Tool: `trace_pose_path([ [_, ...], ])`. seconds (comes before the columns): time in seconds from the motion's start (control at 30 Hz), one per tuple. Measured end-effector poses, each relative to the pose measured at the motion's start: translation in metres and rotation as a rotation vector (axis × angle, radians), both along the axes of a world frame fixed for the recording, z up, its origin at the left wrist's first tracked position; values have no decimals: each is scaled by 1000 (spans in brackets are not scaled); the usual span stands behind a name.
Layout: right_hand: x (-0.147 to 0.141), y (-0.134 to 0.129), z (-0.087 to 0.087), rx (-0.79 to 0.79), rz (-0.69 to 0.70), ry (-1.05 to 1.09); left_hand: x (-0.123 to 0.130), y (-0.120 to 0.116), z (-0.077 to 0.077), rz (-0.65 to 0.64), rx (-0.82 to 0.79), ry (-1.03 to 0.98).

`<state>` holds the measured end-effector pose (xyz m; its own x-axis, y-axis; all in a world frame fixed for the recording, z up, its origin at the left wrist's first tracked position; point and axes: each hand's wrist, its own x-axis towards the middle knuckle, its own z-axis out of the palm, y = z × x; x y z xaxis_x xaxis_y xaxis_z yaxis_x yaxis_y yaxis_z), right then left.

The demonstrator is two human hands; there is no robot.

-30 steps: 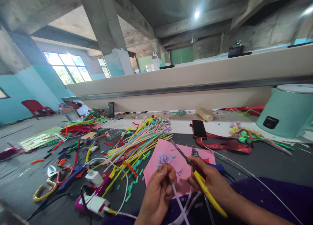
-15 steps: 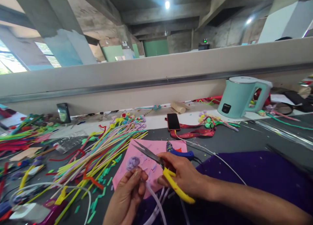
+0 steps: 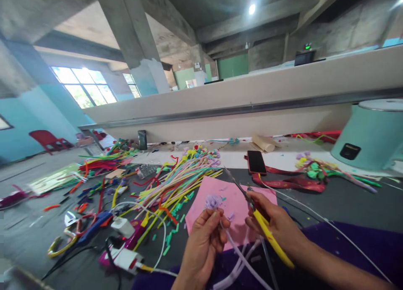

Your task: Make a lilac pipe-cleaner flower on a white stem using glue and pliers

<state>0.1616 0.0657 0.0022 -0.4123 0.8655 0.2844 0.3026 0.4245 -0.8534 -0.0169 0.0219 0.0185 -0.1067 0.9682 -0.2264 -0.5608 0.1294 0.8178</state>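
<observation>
My left hand pinches a fluffy purple flower just below its head. Pale purple stems trail from under that hand toward my lap. Yellow-handled scissors are gripped in my right hand, their blades pointing up and to the left, nearly closed and apart from the flower. Beneath both hands lies a pink sheet with small purple scraps on it.
Colourful pipe cleaners and green scraps lie left of the sheet. Farther left are pliers, chargers and cables. Behind stand a phone, red lanyard and mint kettle.
The view has turned left, so everything appears farther right and more of the left side shows. The scissors' blades have tilted more upright and look more closed.
</observation>
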Motion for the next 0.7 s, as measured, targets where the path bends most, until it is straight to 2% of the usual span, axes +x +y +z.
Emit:
trace_pose_path([
  [0.17, -2, -7, 3, 16, 10, -59, 0, -1, -3, 54, 4, -35],
  [0.3, -4, -12, 4, 45, 26, -112, 0, -1, -4, 18, 32, -60],
  [0.53, 1, -12, 2, 320, 9, -211, 3, 0, -5, 6, 106, 41],
  [0.7, 2, -7, 3, 178, -26, -162, 2, 0, -5, 15, 128, 127],
])
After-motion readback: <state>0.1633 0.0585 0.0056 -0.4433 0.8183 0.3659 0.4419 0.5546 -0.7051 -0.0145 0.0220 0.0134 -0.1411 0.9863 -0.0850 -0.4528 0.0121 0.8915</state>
